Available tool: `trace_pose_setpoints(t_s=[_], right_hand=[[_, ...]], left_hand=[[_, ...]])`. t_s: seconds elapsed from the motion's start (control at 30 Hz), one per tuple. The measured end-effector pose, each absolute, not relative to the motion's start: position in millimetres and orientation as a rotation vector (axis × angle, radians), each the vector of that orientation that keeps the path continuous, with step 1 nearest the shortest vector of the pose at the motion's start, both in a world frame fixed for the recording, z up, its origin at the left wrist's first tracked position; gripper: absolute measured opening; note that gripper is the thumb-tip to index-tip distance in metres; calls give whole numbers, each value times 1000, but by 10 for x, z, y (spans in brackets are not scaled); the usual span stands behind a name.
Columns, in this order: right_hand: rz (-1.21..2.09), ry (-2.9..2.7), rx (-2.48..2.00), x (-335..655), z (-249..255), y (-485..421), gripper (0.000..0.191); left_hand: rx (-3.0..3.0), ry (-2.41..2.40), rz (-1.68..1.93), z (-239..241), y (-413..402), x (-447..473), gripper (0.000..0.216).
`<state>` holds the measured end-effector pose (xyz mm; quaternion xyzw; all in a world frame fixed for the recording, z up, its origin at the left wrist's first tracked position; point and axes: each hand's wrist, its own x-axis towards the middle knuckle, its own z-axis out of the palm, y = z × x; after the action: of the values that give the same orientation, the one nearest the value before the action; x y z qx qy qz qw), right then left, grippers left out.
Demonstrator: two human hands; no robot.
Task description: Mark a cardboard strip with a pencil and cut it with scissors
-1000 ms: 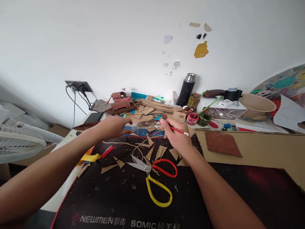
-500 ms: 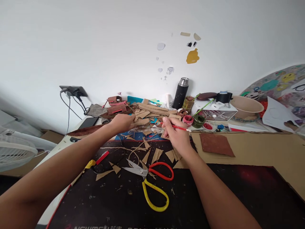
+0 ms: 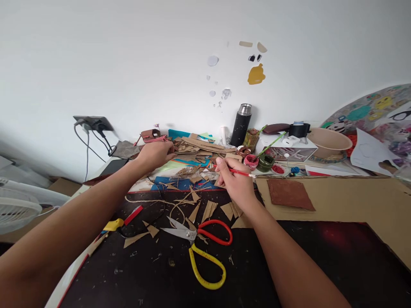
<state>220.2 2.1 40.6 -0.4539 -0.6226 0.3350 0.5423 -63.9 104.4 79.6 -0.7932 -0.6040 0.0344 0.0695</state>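
Observation:
My right hand (image 3: 236, 177) pinches a thin red pencil-like stick (image 3: 240, 172) with a pale end, held above the cardboard scraps. I cannot make out its far tip. My left hand (image 3: 156, 154) is closed over brown-painted cardboard pieces at the back left; its fingertips and anything in them are hidden. A small brown cardboard box (image 3: 150, 135) shows just behind that hand. Between my hands lies a heap of cardboard strips (image 3: 205, 145). Scissors (image 3: 192, 239) with one red and one yellow handle lie spread on the black mat (image 3: 154, 273).
Behind my right hand stand paint jars (image 3: 251, 161), a black thermos (image 3: 241, 128) and a white box (image 3: 289, 149). A brown painted square (image 3: 290, 194) lies on cardboard at right. A yellow-and-red tool (image 3: 114, 224), twine (image 3: 144, 200) and scraps lie at left, near a fan (image 3: 19, 205).
My left hand has moved left and slightly up, uncovering pale and blue paper beside the heap. My right hand keeps its hold on the red stick. The whole view has shifted slightly.

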Motion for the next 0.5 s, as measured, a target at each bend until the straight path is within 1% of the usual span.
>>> trace_pose_setpoints(t_s=[0.23,0.5], right_hand=[[782,-1499,-1064,2207,408,15,52],[661,-1619,-1111,2198,390,-4,49]], left_hand=[[-2420,-1721,229,703,902,-576,33],[-2519,-1705,355,542,733,-548,29]])
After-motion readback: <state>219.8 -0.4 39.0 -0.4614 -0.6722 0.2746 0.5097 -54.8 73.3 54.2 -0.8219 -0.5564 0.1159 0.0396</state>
